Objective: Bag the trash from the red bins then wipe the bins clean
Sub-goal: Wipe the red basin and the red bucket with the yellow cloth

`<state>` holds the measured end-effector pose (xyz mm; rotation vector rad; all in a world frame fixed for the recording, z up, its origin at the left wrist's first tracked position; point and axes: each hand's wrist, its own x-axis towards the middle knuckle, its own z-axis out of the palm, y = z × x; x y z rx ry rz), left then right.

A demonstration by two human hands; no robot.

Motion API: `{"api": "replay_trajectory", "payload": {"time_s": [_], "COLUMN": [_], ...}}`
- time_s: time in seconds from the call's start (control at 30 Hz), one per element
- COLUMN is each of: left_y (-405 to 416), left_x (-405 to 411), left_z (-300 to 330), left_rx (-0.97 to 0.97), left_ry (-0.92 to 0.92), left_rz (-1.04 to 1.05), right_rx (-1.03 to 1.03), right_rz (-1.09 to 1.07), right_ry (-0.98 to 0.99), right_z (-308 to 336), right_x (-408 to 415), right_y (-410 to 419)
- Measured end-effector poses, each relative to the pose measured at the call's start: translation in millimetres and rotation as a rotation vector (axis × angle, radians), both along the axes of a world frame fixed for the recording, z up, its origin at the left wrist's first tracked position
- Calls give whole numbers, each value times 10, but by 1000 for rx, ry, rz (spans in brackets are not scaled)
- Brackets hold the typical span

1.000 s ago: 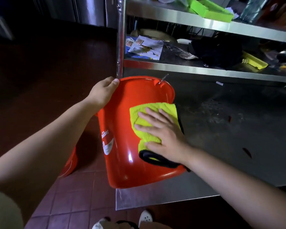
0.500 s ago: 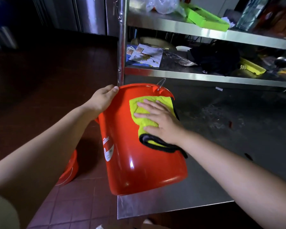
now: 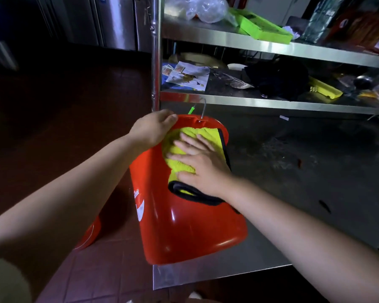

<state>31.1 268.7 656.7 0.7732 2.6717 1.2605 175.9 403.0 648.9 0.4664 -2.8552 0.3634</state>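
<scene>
Head view: left hand grips tilted red plastic bin rim; right hand (fingers spread flat) presses yellow microfibre cloth w/ black trim against it, over steel counter.

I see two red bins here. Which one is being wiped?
The red bin on the steel table, tipped over: the left hand grips its rim while the right hand presses a yellow cloth on it. The other red bin sits untouched on the floor.

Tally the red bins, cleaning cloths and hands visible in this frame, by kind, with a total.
Red bins: 2, one held on the steel table edge, one partly hidden on the floor
Yellow cloths: 1
Hands: 2, left gripping the rim, right flat on the cloth
Total: 5
</scene>
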Motion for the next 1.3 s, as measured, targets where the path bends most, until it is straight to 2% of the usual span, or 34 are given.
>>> {"api": "replay_trajectory", "payload": {"time_s": [0.03,0.1,0.27,0.4,0.5,0.63,0.7,0.8,0.87,1.0,1.2,1.3], "left_y": [64,112,55,40,56,92,131,164,181,174,31,-29], "left_x": [27,65,29,-28,-59,-78,-134,-243,-273,-250,-244,-257], "left_z": [25,43,5,-48,-74,-120,-83,-13,-13,-92,-190,-198], "left_rx": [-84,-135,-73,-23,37,54,83,208,201,241,343,372], "left_ry": [32,67,19,-56,-121,-119,-162,-329,-340,-346,-347,-371], "left_rz": [1,-8,-24,-23,0,28,30,27,12,-21,25,10], "right_rx": [15,40,24,-17,-96,-239,-234,-193,-167,-59,-12,13], "right_rz": [20,75,214,299,236,33,10,-5,-45,-55,150,226], "right_ry": [-3,-16,-10,-8,22,30,4,-54,-34,18,-1,-11], "right_z": [-6,-44,-254,-288,-238,-85,16,98,83,-27,-242,-317], "right_x": [113,357,878,810,492,-70,-323,-565,-586,-236,620,775], "right_y": [-6,6,78,194,300,498,600,656,618,478,287,276]}}
